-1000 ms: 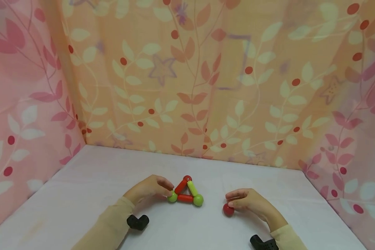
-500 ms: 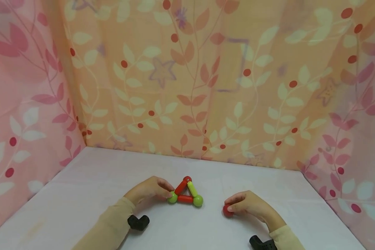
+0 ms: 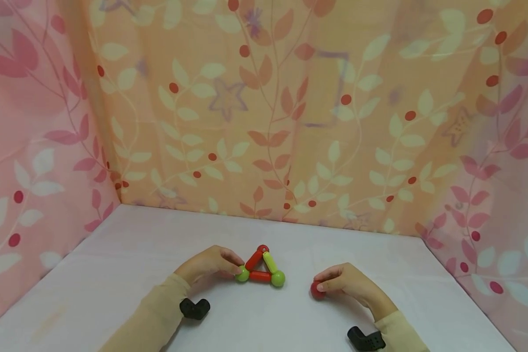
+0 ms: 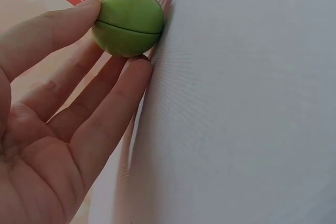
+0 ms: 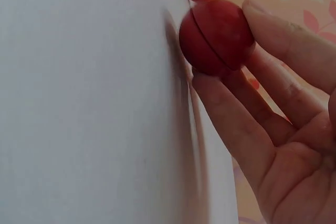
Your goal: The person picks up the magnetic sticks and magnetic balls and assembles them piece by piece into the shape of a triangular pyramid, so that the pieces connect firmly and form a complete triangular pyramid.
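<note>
A triangle of three rods and three balls lies on the white table, mid-view in the head view. Two of its rods are red, one being the near red rod (image 3: 260, 276), and the third is a yellow-green rod (image 3: 270, 263). My left hand (image 3: 209, 264) pinches the green ball (image 4: 128, 22) at its left corner, thumb on one side and fingertips beneath. Another green ball (image 3: 278, 278) forms the right corner, and a smaller red ball (image 3: 263, 249) the far one. To the right, my right hand (image 3: 349, 283) holds a loose red ball (image 5: 217, 38) between thumb and fingers, apart from the triangle.
White cloth covers the table (image 3: 158, 234). A patterned orange curtain (image 3: 273, 122) hangs behind it, with pink curtains (image 3: 39, 146) at the sides. Black wrist mounts (image 3: 195, 309) sit by both sleeves.
My right thumb and fingers have closed on the loose red ball, which has shifted slightly left with the hand. My left hand and the triangle stay nearly where they were.
</note>
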A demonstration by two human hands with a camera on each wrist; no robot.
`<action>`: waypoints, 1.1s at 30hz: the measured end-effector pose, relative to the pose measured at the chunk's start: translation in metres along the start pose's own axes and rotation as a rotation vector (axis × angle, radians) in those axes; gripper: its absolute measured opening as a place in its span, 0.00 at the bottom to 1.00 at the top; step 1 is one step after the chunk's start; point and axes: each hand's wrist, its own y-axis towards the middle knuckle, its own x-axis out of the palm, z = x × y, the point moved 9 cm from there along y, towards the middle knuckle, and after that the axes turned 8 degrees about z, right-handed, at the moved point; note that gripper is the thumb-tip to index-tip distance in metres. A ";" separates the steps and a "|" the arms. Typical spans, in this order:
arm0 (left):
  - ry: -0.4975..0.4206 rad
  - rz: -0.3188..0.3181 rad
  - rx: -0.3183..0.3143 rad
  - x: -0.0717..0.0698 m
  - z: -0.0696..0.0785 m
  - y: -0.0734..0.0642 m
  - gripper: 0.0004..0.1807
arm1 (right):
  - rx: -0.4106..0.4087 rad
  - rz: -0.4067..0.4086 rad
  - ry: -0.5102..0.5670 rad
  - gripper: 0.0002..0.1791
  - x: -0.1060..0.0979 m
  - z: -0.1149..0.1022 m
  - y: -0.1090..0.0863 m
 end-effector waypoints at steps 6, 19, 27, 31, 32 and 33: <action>-0.001 0.004 -0.008 0.000 -0.001 0.003 0.14 | 0.019 0.070 0.006 0.22 -0.005 -0.004 0.001; 0.027 0.024 -0.008 -0.002 -0.007 0.000 0.15 | -0.026 0.216 0.068 0.21 0.010 -0.035 0.013; -0.002 -0.005 -0.004 0.000 -0.005 -0.002 0.15 | -0.048 0.265 0.046 0.18 0.023 -0.059 0.021; -0.017 0.001 -0.006 -0.001 -0.004 -0.002 0.15 | -0.055 0.283 0.045 0.17 0.027 -0.068 0.025; -0.015 0.004 -0.007 -0.001 -0.004 -0.002 0.15 | -0.057 0.290 0.049 0.16 0.028 -0.070 0.027; -0.013 0.006 -0.007 -0.002 -0.003 -0.002 0.14 | -0.061 0.297 0.054 0.16 0.028 -0.072 0.028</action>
